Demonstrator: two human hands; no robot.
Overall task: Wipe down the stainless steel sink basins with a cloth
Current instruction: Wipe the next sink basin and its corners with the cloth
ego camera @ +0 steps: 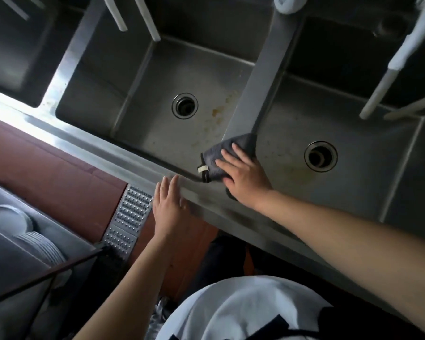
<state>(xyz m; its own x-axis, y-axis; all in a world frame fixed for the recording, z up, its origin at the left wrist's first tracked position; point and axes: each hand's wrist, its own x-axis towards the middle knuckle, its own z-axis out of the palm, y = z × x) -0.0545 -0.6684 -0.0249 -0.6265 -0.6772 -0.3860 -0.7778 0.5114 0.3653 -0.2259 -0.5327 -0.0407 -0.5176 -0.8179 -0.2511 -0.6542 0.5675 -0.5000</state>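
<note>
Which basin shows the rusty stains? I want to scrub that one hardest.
The middle basin, left of the divider where the right hand presses the grey cloth; orange-brown spots trail between its drain and the divider. The far-left basin shows none.

Right hand (245, 176) flat on grey cloth (227, 149) at sink divider (260, 77); left hand (171, 204) on front rim (123, 153).

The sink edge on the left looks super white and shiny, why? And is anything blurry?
Head view: bright light glares off the front rim, washing it out; the left basin sits in dark shadow; the left hand and the rim beside it are slightly smeared.
</note>
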